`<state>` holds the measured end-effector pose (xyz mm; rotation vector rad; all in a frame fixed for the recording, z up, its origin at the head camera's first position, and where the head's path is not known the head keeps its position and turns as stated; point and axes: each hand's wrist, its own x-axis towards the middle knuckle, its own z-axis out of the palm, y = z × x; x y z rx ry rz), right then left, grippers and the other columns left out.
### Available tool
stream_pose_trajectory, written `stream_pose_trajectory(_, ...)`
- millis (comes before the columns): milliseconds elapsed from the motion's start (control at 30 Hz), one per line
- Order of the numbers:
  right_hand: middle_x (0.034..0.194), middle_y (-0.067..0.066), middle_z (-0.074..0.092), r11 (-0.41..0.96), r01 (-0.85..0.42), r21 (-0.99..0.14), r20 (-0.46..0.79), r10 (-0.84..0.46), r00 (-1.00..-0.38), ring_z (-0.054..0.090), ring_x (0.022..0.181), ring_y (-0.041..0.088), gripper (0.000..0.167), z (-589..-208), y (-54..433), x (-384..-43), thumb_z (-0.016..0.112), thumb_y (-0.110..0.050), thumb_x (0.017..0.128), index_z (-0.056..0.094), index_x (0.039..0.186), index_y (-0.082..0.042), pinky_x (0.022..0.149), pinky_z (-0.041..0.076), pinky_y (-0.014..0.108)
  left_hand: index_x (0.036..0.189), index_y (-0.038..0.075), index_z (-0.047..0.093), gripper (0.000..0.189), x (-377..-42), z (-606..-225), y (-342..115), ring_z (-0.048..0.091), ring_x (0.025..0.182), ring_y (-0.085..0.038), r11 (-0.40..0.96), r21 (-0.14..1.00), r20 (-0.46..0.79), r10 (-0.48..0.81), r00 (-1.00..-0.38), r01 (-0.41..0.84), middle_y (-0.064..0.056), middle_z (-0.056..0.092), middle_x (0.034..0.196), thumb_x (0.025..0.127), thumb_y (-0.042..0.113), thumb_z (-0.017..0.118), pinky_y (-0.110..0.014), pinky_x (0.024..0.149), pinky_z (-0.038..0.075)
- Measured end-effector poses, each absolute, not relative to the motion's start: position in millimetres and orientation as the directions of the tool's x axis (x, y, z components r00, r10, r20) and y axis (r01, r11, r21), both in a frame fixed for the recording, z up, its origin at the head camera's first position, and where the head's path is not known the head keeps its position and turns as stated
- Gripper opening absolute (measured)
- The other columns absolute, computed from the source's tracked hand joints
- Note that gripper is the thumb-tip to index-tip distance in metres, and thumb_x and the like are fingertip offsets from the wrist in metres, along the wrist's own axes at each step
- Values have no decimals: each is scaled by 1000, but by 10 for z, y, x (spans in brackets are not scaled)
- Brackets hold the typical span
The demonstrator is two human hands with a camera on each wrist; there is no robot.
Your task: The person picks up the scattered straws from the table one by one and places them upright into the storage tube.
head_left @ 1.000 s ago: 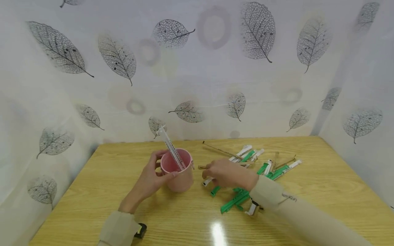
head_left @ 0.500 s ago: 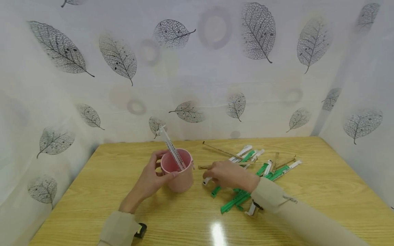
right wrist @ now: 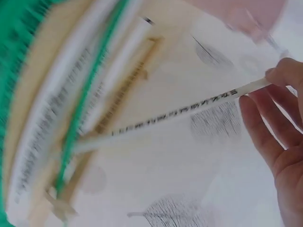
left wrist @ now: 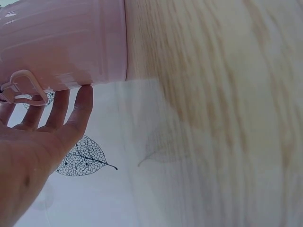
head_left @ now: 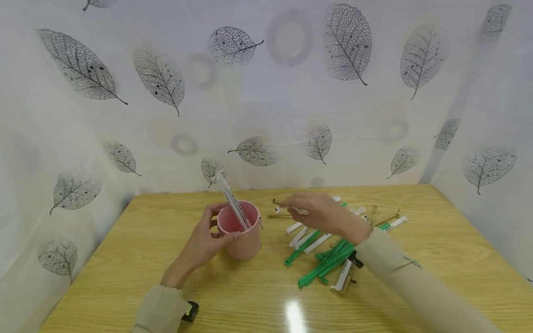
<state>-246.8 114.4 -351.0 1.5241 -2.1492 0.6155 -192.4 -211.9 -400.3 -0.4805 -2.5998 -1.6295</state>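
A small pink bucket (head_left: 245, 243) stands on the table, two white printed strips (head_left: 235, 201) leaning out of it. My left hand (head_left: 211, 233) grips its left side, thumb near the rim and fingers behind; the left wrist view shows the fingertips against the bucket wall (left wrist: 61, 42). To the right of the bucket, my right hand (head_left: 318, 212) pinches one end of a slim white strip with black lettering (right wrist: 189, 111). In the right wrist view this strip's far end overlaps a green strip (right wrist: 94, 71) in the pile.
Several green (head_left: 329, 266), white (head_left: 343, 275) and thin brownish strips (head_left: 387, 218) lie loosely heaped on the wooden table (head_left: 250, 296), right of the bucket. A pale curtain with leaf prints (head_left: 287, 106) hangs behind the table.
My right hand has moved up and away from the near side of the pile, now pinching a white strip. More of the pile shows below it. The left hand and bucket stay put.
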Motion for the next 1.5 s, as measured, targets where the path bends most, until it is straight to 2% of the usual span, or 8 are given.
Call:
stream_pose_trajectory(200,105,13,74,234,-962,-142,736,-625,-260,73,88,21,38,-3313,1222,-2572,76,15,79,72,113,0,74,60,20,150,16,35,75,-1923,-4000,-2122,58,126,-35,401,876,185,233,-955,268,-14,51,146,90,25,78,-37,95,57)
stream_pose_trajectory(400,102,12,74,253,-952,-172,792,-540,-286,73,85,21,38,-3201,1246,-2602,76,16,79,72,113,-2,75,59,15,151,15,34,76,-1924,-4001,-2117,59,125,-35,409,876,172,230,-958,255,-15,51,145,90,26,78,-41,97,56)
stream_pose_trajectory(633,102,16,76,251,-949,-191,846,-449,-289,75,80,23,33,-3012,1170,-2649,77,12,81,73,112,2,69,60,19,151,16,34,76,-1929,-4006,-2116,59,125,-34,413,874,170,231,-958,255,-14,50,146,90,26,78,-38,95,57)
stream_pose_trajectory(800,99,15,77,225,-937,-266,867,-369,-335,74,83,17,30,-2808,1038,-2641,76,10,83,74,112,2,69,60,19,151,15,34,76,-1928,-4005,-2121,59,124,-34,411,874,175,231,-957,259,-14,51,145,90,26,78,-37,94,57)
stream_pose_trajectory(1100,98,27,72,-25,-903,-428,875,-263,-407,71,88,5,27,-2551,710,-2689,70,15,86,68,112,13,69,64,32,151,15,34,75,-1936,-4018,-2133,59,124,-35,403,874,183,241,-953,270,-14,51,145,90,26,78,-36,94,57)
stream_pose_trajectory(1233,95,30,69,-115,-878,-465,874,-218,-435,71,87,5,26,-2520,587,-2662,68,18,85,66,111,16,68,64,35,150,16,35,75,-1945,-4036,-2134,60,123,-34,402,873,190,244,-951,277,-14,51,144,90,26,78,-37,94,57)
stream_pose_trajectory(1333,96,31,70,-127,-879,-460,877,-219,-427,72,87,7,25,-2552,505,-2640,68,18,85,67,111,16,68,64,35,150,17,35,74,-1946,-4039,-2135,60,123,-34,408,871,187,243,-952,275,-13,51,144,90,27,77,-38,94,57)
stream_pose_trajectory(1500,100,24,75,-33,-923,-383,886,-298,-356,75,86,20,25,-2676,407,-2640,73,13,85,71,110,10,70,63,28,151,17,34,75,-1943,-4037,-2131,60,124,-34,412,871,181,237,-954,268,-13,51,145,90,27,78,-38,95,57)
